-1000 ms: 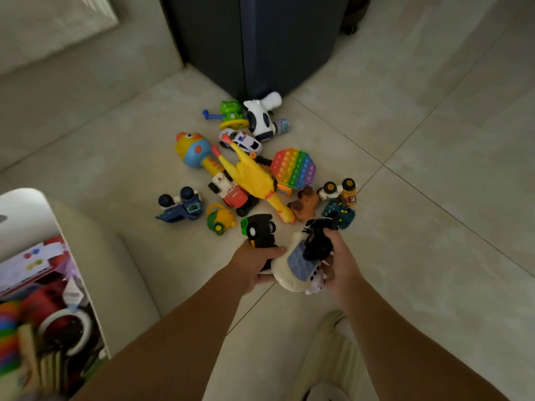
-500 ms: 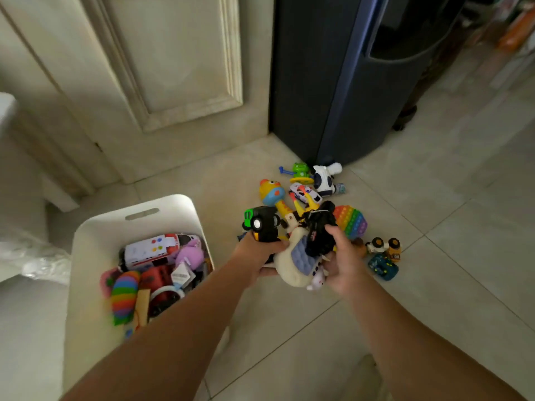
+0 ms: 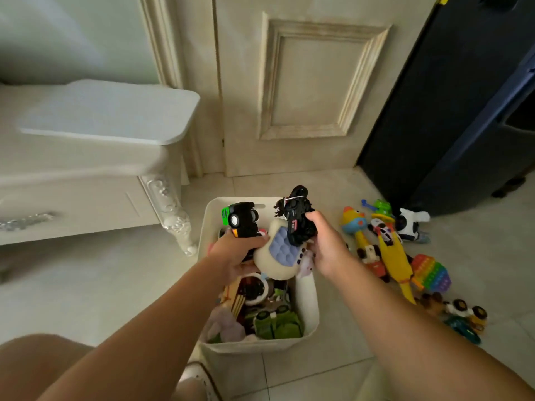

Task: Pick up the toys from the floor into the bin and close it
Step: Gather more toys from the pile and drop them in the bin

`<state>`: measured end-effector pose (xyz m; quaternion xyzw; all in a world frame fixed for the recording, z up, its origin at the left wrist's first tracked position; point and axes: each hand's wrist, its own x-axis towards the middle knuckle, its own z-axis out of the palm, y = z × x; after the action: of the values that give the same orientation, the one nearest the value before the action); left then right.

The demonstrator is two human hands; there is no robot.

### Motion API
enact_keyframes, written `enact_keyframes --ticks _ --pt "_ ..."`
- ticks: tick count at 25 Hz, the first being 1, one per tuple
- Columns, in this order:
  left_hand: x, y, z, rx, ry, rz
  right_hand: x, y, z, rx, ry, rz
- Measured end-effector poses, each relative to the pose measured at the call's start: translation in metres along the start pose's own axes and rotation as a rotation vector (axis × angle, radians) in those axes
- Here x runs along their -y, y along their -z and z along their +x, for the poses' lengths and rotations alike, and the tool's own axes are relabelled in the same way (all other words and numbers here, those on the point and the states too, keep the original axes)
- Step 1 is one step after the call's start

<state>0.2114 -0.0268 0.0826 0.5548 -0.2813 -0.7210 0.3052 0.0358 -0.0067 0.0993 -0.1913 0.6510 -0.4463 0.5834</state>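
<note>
Both hands over the open white bin (image 3: pixel 307 296), which sits on the tiled floor (image 3: pixel 341 369) in front of the cream panelled door (image 3: pixel 307 82). Bin already crowded: a green toy (image 3: pixel 278 324), a greyish plush (image 3: pixel 225 328), and a white ring-shaped piece (image 3: pixel 256 290); the rest is a dark jumble, too shaded to name. The far rim of the bin is mostly hidden behind the held toys.

Left hand (image 3: pixel 236 254) clenched around a chunky black toy truck (image 3: pixel 241 218) with a green front and white wheel hub; the lower half of the truck is covered by the fingers. Right hand (image 3: pixel 325 246) clasps a black toy motorbike (image 3: pixel 298 219), knobbly, hard plastic probably. A cream rounded toy (image 3: pixel 276 257) with a lilac bubble panel is pinched between the two hands; which hand carries it I cannot tell. All three are above the bin's far half.

Still on the floor right of the bin, close together: yellow rubber chicken (image 3: pixel 395 260), long and smooth; rainbow pop-it (image 3: pixel 431 273), octagonal, dimpled; duck-headed rattle (image 3: pixel 353 222); white and black cow toy (image 3: pixel 408 224); green frog toy (image 3: pixel 382 206); small cars at lower right (image 3: pixel 463 316), blurred. The red and white car (image 3: pixel 373 259) is partly hidden by the chicken.

Ornate white cabinet (image 3: pixel 101 146) left, motion-blurred. Dark blue appliance (image 3: pixel 463 111) cut off at top right. Forearms cropped at the bottom edge.
</note>
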Motion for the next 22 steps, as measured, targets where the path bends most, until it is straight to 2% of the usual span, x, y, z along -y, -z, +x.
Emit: enact_keyframes --ticks 4,7,11,15,18,22 --pt "0.034 0.034 0.024 -0.136 0.102 0.029 -0.03 -0.035 0.028 -0.063 -0.141 -0.236" --pt "0.059 0.037 0.041 -0.257 0.14 0.136 -0.057 -0.037 0.046 -0.111 -0.15 -0.379" --pt "0.071 0.038 0.054 -0.384 0.086 0.502 -0.076 -0.03 0.054 -0.135 -0.021 -0.597" --pt "0.074 0.038 0.051 -0.358 0.049 0.824 -0.081 -0.022 0.047 -0.251 0.19 -0.944" --pt "0.074 0.04 0.035 -0.385 0.11 0.88 -0.09 -0.021 0.039 -0.214 0.239 -1.239" --pt "0.075 0.043 0.021 -0.413 0.118 0.927 -0.091 -0.019 0.034 -0.011 0.163 -1.658"
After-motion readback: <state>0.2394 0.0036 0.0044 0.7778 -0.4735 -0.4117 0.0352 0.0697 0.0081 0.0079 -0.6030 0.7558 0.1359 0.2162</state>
